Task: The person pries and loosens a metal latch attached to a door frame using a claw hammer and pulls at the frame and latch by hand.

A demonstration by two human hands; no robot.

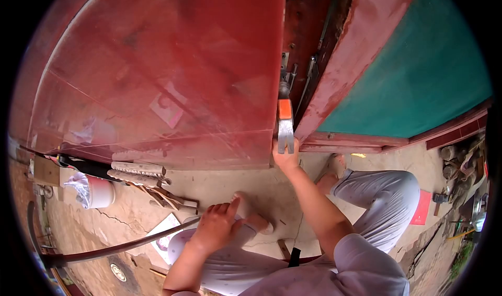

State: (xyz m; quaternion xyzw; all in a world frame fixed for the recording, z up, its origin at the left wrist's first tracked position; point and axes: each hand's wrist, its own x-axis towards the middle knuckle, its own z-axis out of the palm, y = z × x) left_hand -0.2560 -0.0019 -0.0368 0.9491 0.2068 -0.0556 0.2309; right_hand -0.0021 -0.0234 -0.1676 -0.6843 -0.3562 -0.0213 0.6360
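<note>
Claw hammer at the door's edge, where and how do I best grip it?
The hammer is probably best gripped by its handle, hidden underneath, coming from the person's side, where the forked claw points. The right hand appears closed there.

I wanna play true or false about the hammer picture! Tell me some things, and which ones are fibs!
1. The right hand holds the hammer. True.
2. The hammer has a blue patch. False: its patch is orange.
3. The green panel is to the right of the red panel in the picture. True.
4. The trousers are bright yellow. False: they are pale grey.
5. The white bucket is on the left side of the picture. True.
</note>
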